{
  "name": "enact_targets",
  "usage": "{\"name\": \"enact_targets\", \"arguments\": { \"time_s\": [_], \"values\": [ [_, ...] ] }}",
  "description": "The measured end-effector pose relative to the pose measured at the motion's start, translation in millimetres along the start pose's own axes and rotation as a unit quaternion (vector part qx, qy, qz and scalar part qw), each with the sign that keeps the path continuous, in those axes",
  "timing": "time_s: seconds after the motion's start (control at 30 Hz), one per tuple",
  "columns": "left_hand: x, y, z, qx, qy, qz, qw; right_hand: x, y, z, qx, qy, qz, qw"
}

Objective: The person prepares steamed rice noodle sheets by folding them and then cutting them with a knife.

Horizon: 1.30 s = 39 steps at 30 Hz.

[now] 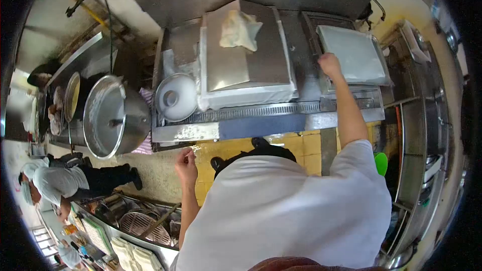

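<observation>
My right hand (329,64) is closed at the left edge of a pale, flat-topped tray (351,52) on the right of the steel counter; what its fingers hold, if anything, is hidden. Away from the counter's front edge, my left hand (187,164) hangs low with its fingers curled, and I cannot make out anything in them. A piece of pale dough or cloth (240,31) lies crumpled on the steel box-like cover (266,55) in the middle. White cloth (246,96) shows around the base of that cover.
On the counter's left is a round metal bowl (176,98) with a ring inside. Farther left stands a large steel mixing bowl (104,115). A person (65,183) is at the lower left, near pans and a round strainer (145,227). A green container (381,163) is at right.
</observation>
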<state>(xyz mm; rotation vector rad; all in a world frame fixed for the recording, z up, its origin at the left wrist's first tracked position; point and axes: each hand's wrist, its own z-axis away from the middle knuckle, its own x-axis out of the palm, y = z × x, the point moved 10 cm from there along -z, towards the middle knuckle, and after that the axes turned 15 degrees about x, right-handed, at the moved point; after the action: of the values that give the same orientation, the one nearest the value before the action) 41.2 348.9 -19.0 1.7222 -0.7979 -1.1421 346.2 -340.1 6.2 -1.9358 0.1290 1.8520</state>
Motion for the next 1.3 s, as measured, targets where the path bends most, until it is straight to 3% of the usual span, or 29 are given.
{"name": "enact_targets", "arguments": {
  "time_s": [0.03,0.17,0.2,0.23,0.27,0.3,0.33,0.4,0.43,0.5,0.57,0.67,0.7,0.77,0.8,0.87,1.03,1.1,1.13,1.17,1.23,1.3],
  "values": [
    [22,4,-1,-0.014,-0.028,0.0,1.0,8,32,-12,-0.032,0.031,0.096,0.994],
    [93,42,-22,-0.019,-0.089,-0.032,0.995,28,126,-18,0.09,0.039,0.034,0.995],
    [109,50,-27,-0.016,-0.089,-0.03,0.995,64,116,-30,-0.088,-0.029,0.161,0.983],
    [122,58,-31,-0.018,-0.09,-0.032,0.995,88,101,-20,-0.265,-0.095,0.277,0.919],
    [134,65,-34,-0.026,-0.102,-0.029,0.994,79,112,-34,-0.265,-0.098,0.277,0.918],
    [145,69,-35,-0.036,-0.114,-0.027,0.992,38,132,-59,-0.071,-0.205,0.022,0.976],
    [153,71,-37,-0.033,-0.127,-0.046,0.99,17,156,-70,0.133,-0.289,-0.234,0.919],
    [165,79,-37,-0.02,-0.14,-0.052,0.989,-36,188,-114,0.12,-0.217,-0.514,0.821],
    [170,84,-37,-0.006,-0.152,-0.053,0.987,-63,206,-133,0.065,-0.176,-0.615,0.766],
    [170,76,-33,-0.011,-0.157,-0.069,0.985,-87,250,-183,0.127,-0.118,-0.718,0.674],
    [168,75,-27,-0.019,-0.158,-0.084,0.984,-129,235,-196,0.057,-0.102,-0.725,0.679],
    [158,80,-16,-0.033,-0.125,-0.102,0.986,-101,273,-271,0.095,-0.165,-0.747,0.637],
    [157,75,-11,-0.053,-0.123,-0.098,0.986,-103,250,-270,0.089,-0.175,-0.745,0.637],
    [152,71,-1,-0.078,-0.11,-0.095,0.986,-108,221,-238,0.232,-0.086,-0.664,0.706],
    [152,73,1,-0.075,-0.103,-0.094,0.987,-100,188,-229,0.222,-0.103,-0.669,0.701],
    [148,76,3,-0.074,-0.087,-0.096,0.989,-66,108,-230,0.093,-0.22,-0.645,0.726],
    [141,80,6,-0.094,-0.088,-0.094,0.987,-23,-166,-102,0.033,-0.396,-0.51,0.763],
    [133,94,7,-0.106,-0.069,-0.096,0.987,16,-240,-82,-0.007,-0.435,-0.444,0.783],
    [126,98,9,-0.118,-0.058,-0.095,0.987,13,-271,-64,-0.011,-0.413,-0.398,0.819],
    [116,91,15,-0.122,-0.043,-0.098,0.987,13,-302,-52,-0.024,-0.422,-0.394,0.816],
    [94,79,35,-0.095,-0.005,-0.125,0.988,27,-338,-42,-0.018,-0.36,-0.164,0.918],
    [71,69,66,-0.13,0.032,-0.136,0.982,70,-353,-38,-0.015,-0.371,-0.112,0.922]
  ]
}}
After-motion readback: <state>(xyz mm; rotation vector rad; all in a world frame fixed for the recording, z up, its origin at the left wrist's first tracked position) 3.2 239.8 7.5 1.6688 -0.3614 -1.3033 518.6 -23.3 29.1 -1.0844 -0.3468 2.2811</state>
